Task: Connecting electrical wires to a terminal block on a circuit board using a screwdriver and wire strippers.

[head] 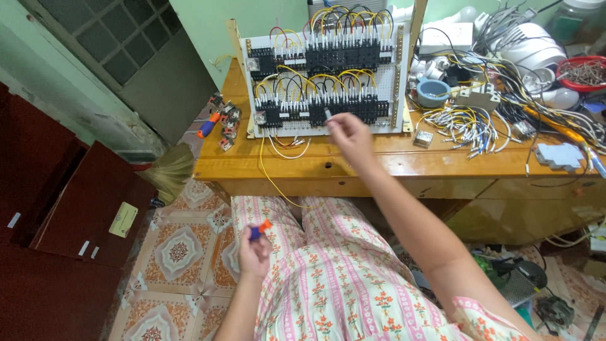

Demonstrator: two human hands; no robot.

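Right hand (347, 131): I pinch a small grey part against the relay board (325, 76), lower row; press straight in.
Left hand (254, 251): closed on orange-blue screwdriver (259, 228), well below board.

You are in a home turned electrical workshop. The patterned floor tiles (178, 251), the broom (169, 169), the dark red cabinet (76, 215) and the green wall (233, 19) say house. The wooden desk (353, 165) says workbench: a white panel (325, 79) packed with black relays and yellow wires stands on it, loose cut wires (464, 126) lie beside it, a red bowl (584, 69) holds small metal parts, and white plastic fittings (536, 47) pile up behind
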